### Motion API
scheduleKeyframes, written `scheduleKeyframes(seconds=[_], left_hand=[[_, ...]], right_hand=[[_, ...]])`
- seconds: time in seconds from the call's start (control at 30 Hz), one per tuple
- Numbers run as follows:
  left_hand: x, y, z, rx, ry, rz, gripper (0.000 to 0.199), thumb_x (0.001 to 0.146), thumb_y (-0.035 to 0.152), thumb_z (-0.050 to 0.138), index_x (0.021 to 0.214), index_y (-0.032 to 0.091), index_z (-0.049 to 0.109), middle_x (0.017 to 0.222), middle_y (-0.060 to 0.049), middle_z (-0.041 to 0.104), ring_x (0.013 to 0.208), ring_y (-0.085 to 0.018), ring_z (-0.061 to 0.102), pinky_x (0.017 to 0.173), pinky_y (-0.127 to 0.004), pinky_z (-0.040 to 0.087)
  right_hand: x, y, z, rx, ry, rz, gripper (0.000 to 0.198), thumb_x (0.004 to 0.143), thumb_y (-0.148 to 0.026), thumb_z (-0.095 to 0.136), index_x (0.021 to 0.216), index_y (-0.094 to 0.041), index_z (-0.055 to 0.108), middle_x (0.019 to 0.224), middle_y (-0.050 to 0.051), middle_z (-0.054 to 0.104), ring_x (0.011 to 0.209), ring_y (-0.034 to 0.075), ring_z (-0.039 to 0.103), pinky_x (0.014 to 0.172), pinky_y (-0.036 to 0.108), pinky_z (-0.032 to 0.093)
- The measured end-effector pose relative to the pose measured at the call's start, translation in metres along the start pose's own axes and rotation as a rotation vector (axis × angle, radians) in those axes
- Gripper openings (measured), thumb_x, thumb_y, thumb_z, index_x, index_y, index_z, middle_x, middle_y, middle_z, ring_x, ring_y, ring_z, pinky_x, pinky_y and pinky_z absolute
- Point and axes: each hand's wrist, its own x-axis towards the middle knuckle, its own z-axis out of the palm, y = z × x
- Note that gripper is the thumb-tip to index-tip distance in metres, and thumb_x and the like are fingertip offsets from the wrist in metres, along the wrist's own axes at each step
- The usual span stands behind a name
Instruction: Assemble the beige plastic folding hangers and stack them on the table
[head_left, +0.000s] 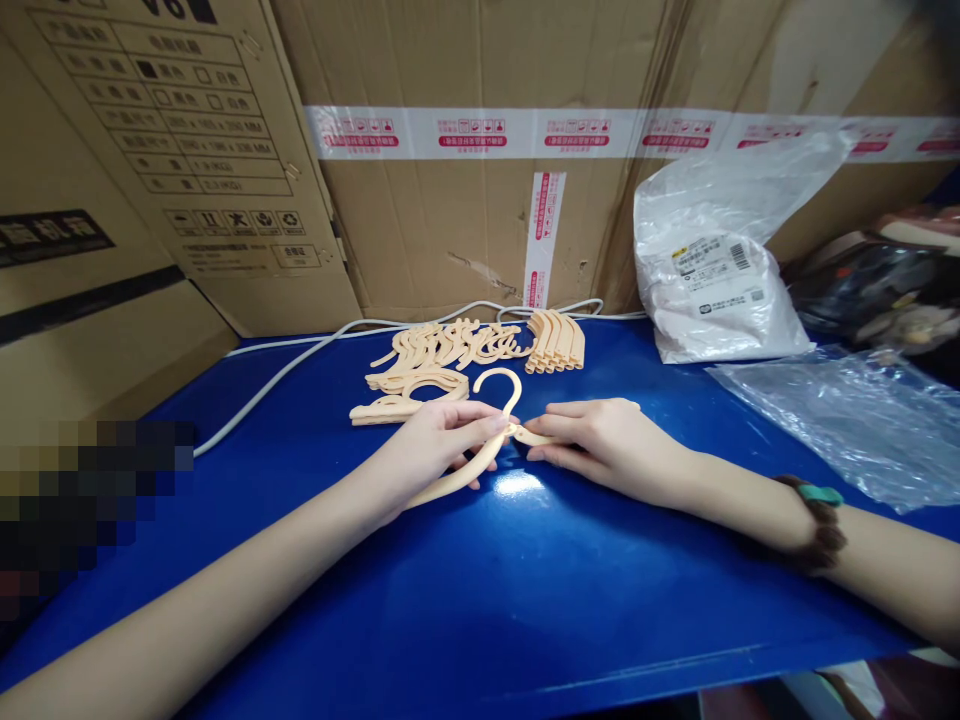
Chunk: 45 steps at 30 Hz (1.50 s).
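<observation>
A cream plastic clothes hanger (465, 477) with a curved hook is held above the blue table, between both hands. My left hand (442, 440) is closed on it just below the hook, thumb on top, with one arm of the hanger running back under the wrist. My right hand (607, 440) is closed round the hanger's other, shorter-looking arm, which is mostly covered by the fingers. Behind the hands lie a row of loose hooks (435, 345), a bundle of curved tube-like arms (556, 342) and a small stack of flat hanger pieces (409, 395).
Cardboard boxes (465, 220) stand along the back and left. A white cable (277, 385) crosses the table's rear left. On the right are a labelled plastic bag (712, 290) and a flat clear bag (847, 420). The table's front edge (675, 680) shows below.
</observation>
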Motion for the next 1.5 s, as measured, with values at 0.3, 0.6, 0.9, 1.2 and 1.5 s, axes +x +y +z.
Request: scheduleKeyframes(seconds=[0.3,0.6,0.9,1.2,1.5], left_hand=[[-0.0017,0.0005,0.0,0.025,-0.059,-0.004,0.023,0.08,0.036,0.067,0.093,0.017,0.07,0.07,0.001,0.061,0.057,-0.009,0.055,0.05,-0.018,0.048],[-0.0022,0.005,0.0015,-0.008,-0.04,-0.035,0.018,0.079,0.032,0.068,0.088,0.017,0.066,0.067,0.004,0.056,0.056,-0.008,0.052,0.051,-0.018,0.049],[-0.0009,0.0023,0.0009,0.0,-0.066,0.004,0.016,0.082,0.032,0.065,0.086,0.016,0.062,0.067,0.0,0.062,0.064,-0.012,0.061,0.053,-0.02,0.053],[0.0017,0.0008,-0.0028,-0.01,-0.081,0.038,0.019,0.081,0.032,0.065,0.086,0.015,0.059,0.07,0.0,0.061,0.066,-0.012,0.061,0.052,-0.02,0.054],[0.0042,0.0016,-0.002,-0.01,-0.039,0.022,0.014,0.082,0.026,0.065,0.081,0.014,0.058,0.074,-0.002,0.066,0.07,-0.014,0.065,0.053,-0.021,0.055]], right_hand=[[-0.0014,0.0006,0.0032,-0.093,0.097,-0.078,0.035,0.098,-0.041,0.04,0.103,-0.02,0.067,0.082,0.004,0.064,0.071,0.015,0.059,0.059,0.025,0.035],[-0.0018,0.0014,0.0045,-0.102,0.114,-0.103,0.035,0.098,-0.041,0.04,0.103,-0.02,0.068,0.081,0.003,0.064,0.07,0.014,0.059,0.057,0.025,0.033],[-0.0016,-0.0007,0.0047,-0.115,0.133,-0.119,0.035,0.098,-0.041,0.04,0.101,-0.018,0.067,0.079,0.003,0.064,0.068,0.014,0.059,0.056,0.025,0.032],[-0.0013,-0.0055,0.0046,-0.105,0.089,-0.083,0.038,0.1,-0.04,0.036,0.099,-0.016,0.065,0.079,0.002,0.06,0.064,0.012,0.056,0.054,0.025,0.031],[0.0016,-0.0066,0.0017,-0.057,0.053,-0.041,0.039,0.1,-0.04,0.036,0.098,-0.016,0.067,0.078,0.002,0.058,0.063,0.012,0.055,0.055,0.025,0.031]])
